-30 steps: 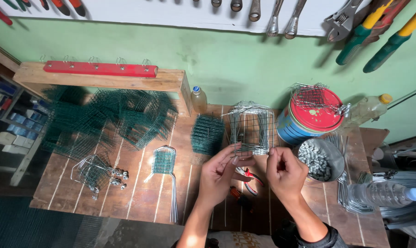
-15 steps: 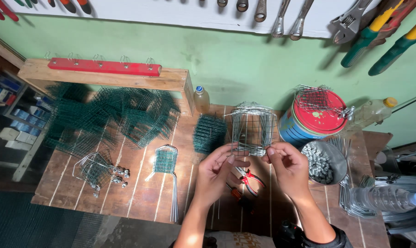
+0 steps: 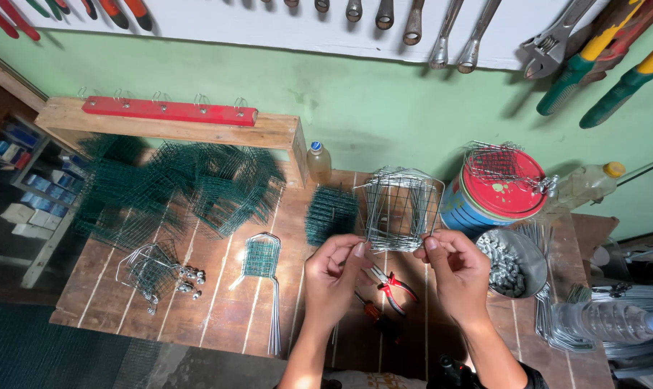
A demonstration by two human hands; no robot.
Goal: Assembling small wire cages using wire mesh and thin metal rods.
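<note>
At frame centre, the left hand (image 3: 334, 277) and right hand (image 3: 460, 270), two hands apart, each pinch one grey wire cage (image 3: 397, 209); one red-handled pliers (image 3: 393, 282) lies below.

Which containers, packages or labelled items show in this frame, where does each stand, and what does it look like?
Round tin: back right of bench, red lid, blue wall.
Small bottle: against the green wall, yellowish, blue cap.
Clear bottle: lying at right edge.
Small boxes: left shelves, blue and white.
Left hand and right hand: pinching bare wire.
</note>
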